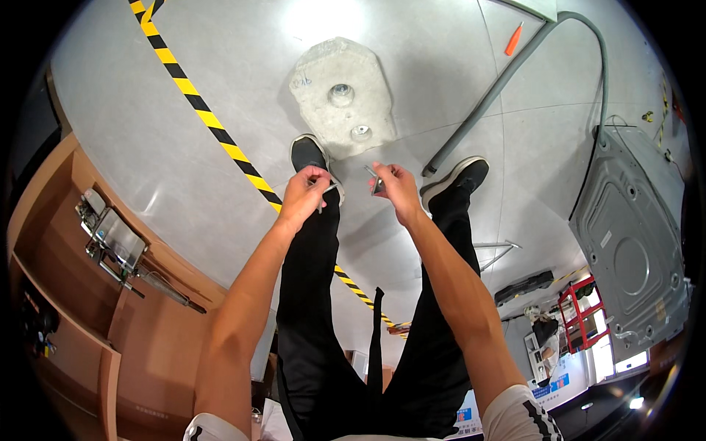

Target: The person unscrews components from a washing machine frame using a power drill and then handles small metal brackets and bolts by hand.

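My left hand (306,197) is closed on a small grey metal piece (329,188), thin and rod-like where it sticks out past the fingers. A little to the right, my right hand (397,189) pinches another small metal piece (377,185), part flat and part pin-shaped; the fingers hide the rest. The two hands are apart, above the floor between my shoes. Beyond them a pale concrete block (346,62) with two round recesses lies flat on the floor, its near end close to my left shoe (309,151).
A grey hose (504,77) runs from beside my right shoe (460,180) towards a grey metal-panelled appliance (632,250). An orange-handled tool (513,40) lies at the far right. Yellow-black tape (220,134) crosses the floor. At left an open cardboard box (158,353) holds metal parts (121,239).
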Motion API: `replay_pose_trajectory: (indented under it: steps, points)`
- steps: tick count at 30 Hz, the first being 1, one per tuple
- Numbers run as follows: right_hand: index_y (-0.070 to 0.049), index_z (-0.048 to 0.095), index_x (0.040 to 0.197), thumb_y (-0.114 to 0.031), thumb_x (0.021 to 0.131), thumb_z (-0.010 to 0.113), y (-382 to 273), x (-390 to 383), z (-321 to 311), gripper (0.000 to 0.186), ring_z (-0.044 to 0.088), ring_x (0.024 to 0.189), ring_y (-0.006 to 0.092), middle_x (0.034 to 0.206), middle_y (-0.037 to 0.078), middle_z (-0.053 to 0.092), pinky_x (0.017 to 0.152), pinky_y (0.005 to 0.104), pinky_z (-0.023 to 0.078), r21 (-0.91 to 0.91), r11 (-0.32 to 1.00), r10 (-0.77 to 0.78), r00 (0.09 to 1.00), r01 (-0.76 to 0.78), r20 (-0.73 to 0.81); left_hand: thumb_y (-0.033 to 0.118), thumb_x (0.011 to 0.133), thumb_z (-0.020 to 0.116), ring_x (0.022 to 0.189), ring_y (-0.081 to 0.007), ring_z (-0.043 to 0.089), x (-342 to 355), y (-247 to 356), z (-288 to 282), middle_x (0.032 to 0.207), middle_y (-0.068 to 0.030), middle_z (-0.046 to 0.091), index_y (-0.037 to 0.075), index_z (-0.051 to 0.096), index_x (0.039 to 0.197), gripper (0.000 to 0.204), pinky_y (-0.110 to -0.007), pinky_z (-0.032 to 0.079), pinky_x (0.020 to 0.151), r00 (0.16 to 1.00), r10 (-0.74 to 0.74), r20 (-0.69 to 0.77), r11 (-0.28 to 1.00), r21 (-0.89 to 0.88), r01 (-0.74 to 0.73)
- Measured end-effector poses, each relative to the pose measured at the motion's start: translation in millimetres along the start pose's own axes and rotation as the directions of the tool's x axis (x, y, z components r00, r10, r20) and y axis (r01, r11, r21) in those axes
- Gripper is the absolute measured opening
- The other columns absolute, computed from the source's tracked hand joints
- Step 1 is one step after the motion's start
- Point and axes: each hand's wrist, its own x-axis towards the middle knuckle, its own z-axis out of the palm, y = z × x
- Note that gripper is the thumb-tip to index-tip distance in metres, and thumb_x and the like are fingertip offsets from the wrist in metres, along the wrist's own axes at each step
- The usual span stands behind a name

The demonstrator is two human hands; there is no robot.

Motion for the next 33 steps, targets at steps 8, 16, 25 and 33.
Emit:
replay_pose_trajectory:
  steps: [8,16,25,33]
  points:
    - [-0.004,0.058,0.086,-0.026,0.079,0.057,3.4,35.8,-4.0,0.023,0.057,0.064,0.0111,0.073,0.005,0.061,0.056,0.0255,0.048,-0.029,0.999,-0.038,0.997,0.036,-0.066,0.017,0.084,0.049,0.065,-0.0141,0.052,22.2,19.6,-27.7,0.087,-0.0090,0.058,-0.001,0.056,0.094,0.021,-0.028,0.046,0.059,0.992,-0.048,0.118,0.910,-0.404,0.092]
    - [-0.005,0.058,0.087,-0.042,0.082,0.061,-3.9,23.0,-9.1,0.038,0.057,0.064,0.0107,0.074,0.004,0.059,0.056,0.0253,0.048,0.027,0.999,0.021,1.000,-0.022,0.008,0.020,0.089,0.050,0.097,-0.0180,0.053,15.1,26.4,-27.3,0.108,-0.0083,0.056,0.001,0.052,0.105,0.025,-0.036,0.046,0.085,0.972,0.063,0.225,0.835,-0.546,0.073]
    - [-0.002,0.056,0.102,-0.020,0.083,0.065,-28.2,-33.0,-32.8,0.028,0.058,0.085,0.0150,0.095,0.005,0.057,0.079,0.0290,0.051,0.197,0.980,-0.078,0.961,0.026,0.264,0.006,0.087,0.056,0.097,-0.0138,0.057,-30.0,51.2,-1.2,0.114,-0.0092,0.058,0.003,0.049,0.113,0.028,-0.027,0.049,0.082,0.961,0.049,0.272,0.928,-0.368,0.057]
    - [0.000,0.049,0.114,-0.007,0.086,0.059,-50.2,-89.3,-55.6,0.030,0.060,0.100,0.0236,0.100,0.007,0.057,0.086,0.0341,0.051,0.333,0.942,-0.084,0.925,-0.048,0.370,-0.006,0.087,0.043,0.110,-0.0215,0.053,-81.8,89.9,22.6,0.127,-0.0143,0.049,-0.002,0.039,0.126,0.039,-0.035,0.044,0.096,0.909,0.190,0.372,0.844,-0.535,0.042]
